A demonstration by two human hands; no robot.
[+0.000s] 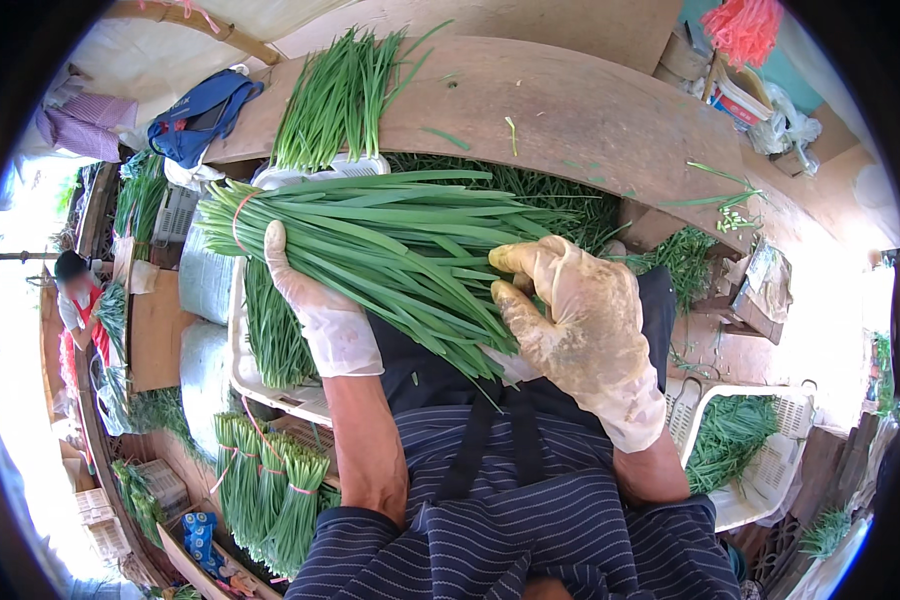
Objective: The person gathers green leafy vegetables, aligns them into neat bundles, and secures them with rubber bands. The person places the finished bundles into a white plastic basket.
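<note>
A thick bunch of garlic chives (pixel 390 240) lies across in front of me, its pale cut ends to the left. A pink band (pixel 238 222) rings it near those ends. My left hand (pixel 315 310), in a whitish glove, grips the bunch from below, thumb up along its near side. At the leafy end, my right hand (pixel 580 320) wears a stained glove. Its fingers are bent in on the leaf tips; exactly what lies between them is partly hidden. Another pile of chives (pixel 335 100) rests on the wooden board (pixel 540 110) beyond.
Loose chives fill a white basket (pixel 760 470) at right. Several banded bunches (pixel 265 480) stand at lower left, near another white crate (pixel 300 400). A blue bag (pixel 202 115) hangs at the board's left end. Pink ties (pixel 745 30) hang far right. Another person (pixel 82 300) is at far left.
</note>
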